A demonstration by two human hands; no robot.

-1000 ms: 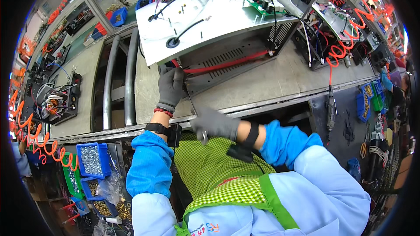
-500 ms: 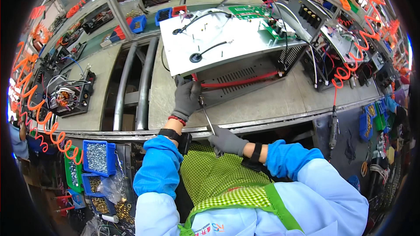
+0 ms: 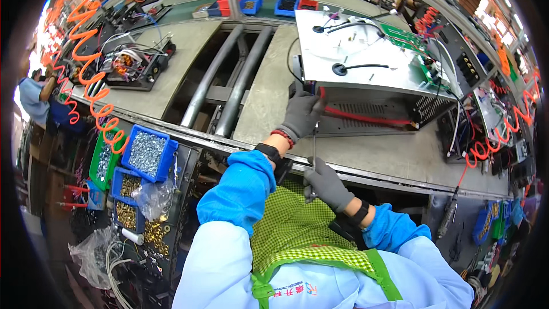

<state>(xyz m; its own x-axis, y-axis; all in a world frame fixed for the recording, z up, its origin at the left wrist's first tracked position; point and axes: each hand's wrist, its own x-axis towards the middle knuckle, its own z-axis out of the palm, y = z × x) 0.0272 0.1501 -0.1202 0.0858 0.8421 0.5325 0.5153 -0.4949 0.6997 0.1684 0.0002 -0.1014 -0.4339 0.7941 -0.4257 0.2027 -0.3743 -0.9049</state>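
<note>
To my left sit blue bins of screws [image 3: 147,151], just below the counter [image 3: 394,157] edge; my left hand [image 3: 301,115] presses, fingers curled, against the front corner of the metal chassis [image 3: 366,80] on the counter; my right hand [image 3: 326,183] grips a thin screwdriver [image 3: 314,143] upright; I judge the shaft should stay square to the screw, the chassis held steady.

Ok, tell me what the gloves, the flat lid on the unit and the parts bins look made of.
Gloves on the left hand and right hand: grey knit fabric, matte, possibly coated. Flat lid: bare sheet metal by its pale, dull sheen and thin edge. Parts bins: moulded plastic, glossy blue and green; they hold shiny small metal parts.
</note>
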